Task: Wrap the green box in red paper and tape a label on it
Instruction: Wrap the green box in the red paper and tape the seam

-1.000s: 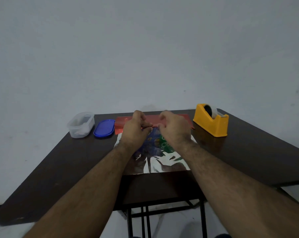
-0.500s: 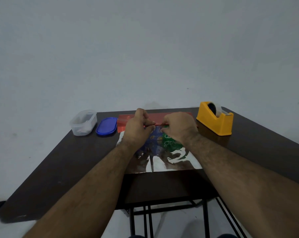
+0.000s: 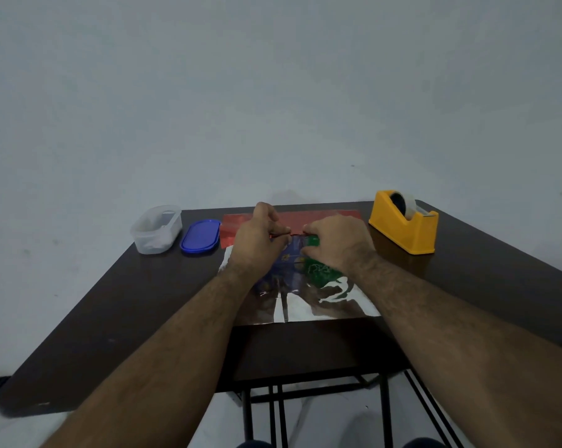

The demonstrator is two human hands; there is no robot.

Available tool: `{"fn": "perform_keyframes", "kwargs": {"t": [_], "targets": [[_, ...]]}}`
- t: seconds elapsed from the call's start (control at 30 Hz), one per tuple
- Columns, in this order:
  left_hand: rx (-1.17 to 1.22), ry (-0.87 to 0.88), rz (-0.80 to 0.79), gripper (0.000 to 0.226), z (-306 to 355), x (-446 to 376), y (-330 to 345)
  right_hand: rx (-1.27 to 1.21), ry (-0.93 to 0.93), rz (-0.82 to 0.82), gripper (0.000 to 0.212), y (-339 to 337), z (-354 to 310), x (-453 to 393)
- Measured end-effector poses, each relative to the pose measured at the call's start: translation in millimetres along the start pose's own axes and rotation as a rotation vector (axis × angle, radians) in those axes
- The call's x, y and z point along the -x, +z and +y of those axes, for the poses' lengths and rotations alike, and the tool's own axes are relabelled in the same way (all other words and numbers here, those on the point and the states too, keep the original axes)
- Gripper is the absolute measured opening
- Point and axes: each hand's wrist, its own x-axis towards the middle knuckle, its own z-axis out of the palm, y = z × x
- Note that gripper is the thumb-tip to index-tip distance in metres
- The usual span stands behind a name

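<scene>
The paper [image 3: 324,218] lies on the bench [image 3: 111,318], at its middle toward the far edge, with the box [image 3: 312,242] on it under both hands [image 3: 257,244]. Left of the paper sits the lid [image 3: 200,236], and left of that the tub [image 3: 155,228]. The tape dispenser [image 3: 404,222] stands right of the paper.

My left hand [image 3: 257,244] and right hand [image 3: 336,242] pinching the red paper's [image 3: 324,218] folded edge over the green box [image 3: 312,241], silver underside toward me — yellow tape dispenser [image 3: 404,229] right, clear tub [image 3: 155,228] and blue lid [image 3: 200,236] left, dark table [image 3: 143,302].
</scene>
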Motion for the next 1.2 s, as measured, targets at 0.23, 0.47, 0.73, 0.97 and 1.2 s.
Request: {"fn": "perform_keyframes", "kwargs": {"t": [0.23,0.47,0.73,0.97,1.2], "targets": [[-0.088,0.054,-0.028,0.052,4.4,4.4,-3.7,0.008,0.103,-0.037,0.057,-2.2,28.7,14.2],[-0.34,0.222,0.072,0.034,35.3,-1.4,-16.8,-0.249,0.34,0.097,0.044,-9.1,79.9,26.8],[-0.434,0.403,-0.363,0.018,107.6,-19.7,40.1,-0.454,0.887,0.141,0.041,-20.0,180.2,15.2],[0.034,0.051,-0.353,0.038,162.2,-35.3,156.6,-0.857,1.051,-0.023,0.02,0.6,236.2,-1.4],[0.074,-0.18,-0.181,0.026,164.0,-46.6,226.0,-1.001,1.128,-0.327,0.031,-7.9,240.7,-19.7]]}}
